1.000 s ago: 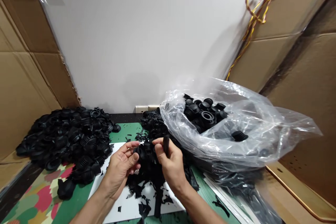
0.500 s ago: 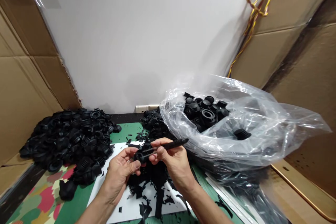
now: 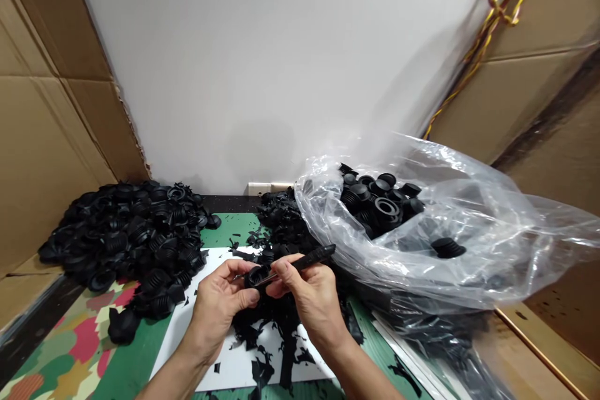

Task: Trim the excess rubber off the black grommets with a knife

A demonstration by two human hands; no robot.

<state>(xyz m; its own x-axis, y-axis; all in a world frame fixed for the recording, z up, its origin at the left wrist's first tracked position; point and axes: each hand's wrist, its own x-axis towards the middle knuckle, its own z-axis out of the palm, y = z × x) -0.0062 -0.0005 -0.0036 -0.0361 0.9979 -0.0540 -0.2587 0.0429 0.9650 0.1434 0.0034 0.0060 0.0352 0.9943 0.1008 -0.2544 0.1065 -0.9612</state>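
My left hand (image 3: 219, 301) pinches a small black ribbed rubber part (image 3: 257, 275) just above a white sheet (image 3: 187, 337). My right hand (image 3: 310, 300) grips a black knife-like tool (image 3: 300, 260), its metal tip laid against the part. Both hands are closed and meet at the centre of the view. Black rubber trimmings (image 3: 276, 331) lie scattered on the sheet under them.
A heap of black ribbed rubber parts (image 3: 135, 237) lies at the left on a green mat (image 3: 126, 369). A clear plastic bag (image 3: 445, 244) holding more such parts sits at the right. Cardboard boxes (image 3: 42, 137) flank both sides. Yellow-red wires (image 3: 492, 12) hang at upper right.
The tool in my right hand has swung from upright to slanting, with its tip now on the part. The view has shifted slightly; my hands stay together.
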